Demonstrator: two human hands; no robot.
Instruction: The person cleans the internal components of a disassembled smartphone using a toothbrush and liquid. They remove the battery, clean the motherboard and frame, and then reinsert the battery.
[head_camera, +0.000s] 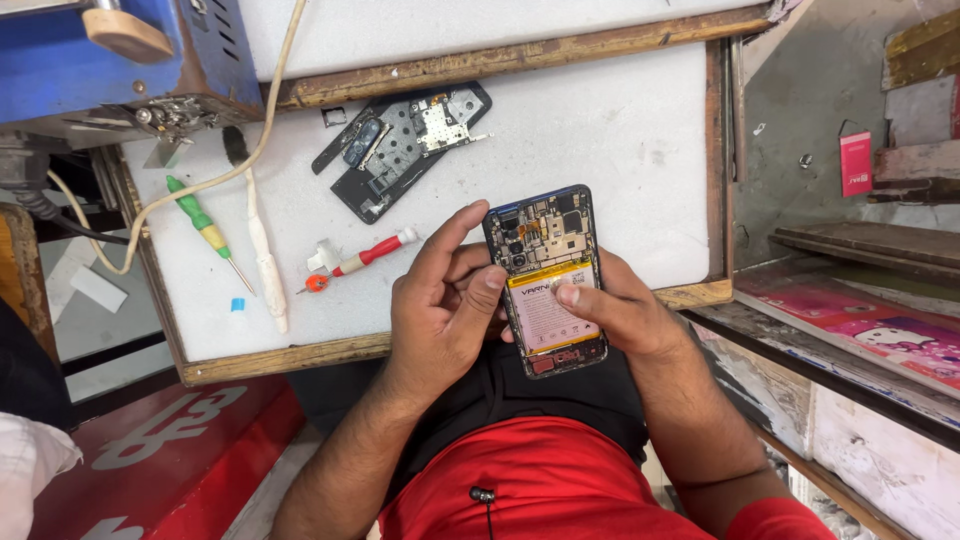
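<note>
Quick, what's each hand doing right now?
Left hand: closed around the opened phone, gripping its left edge.
Right hand: holding the same phone, thumb on its battery.

I hold the opened phone (546, 278) between my left hand (445, 310) and right hand (625, 315), over the near edge of the work tray (640, 120). Farther left on the tray lies the removed back cover (400, 150). Left of my hands lie two screwdrivers (360, 260) (208, 230) and a brush (262, 250).
</note>
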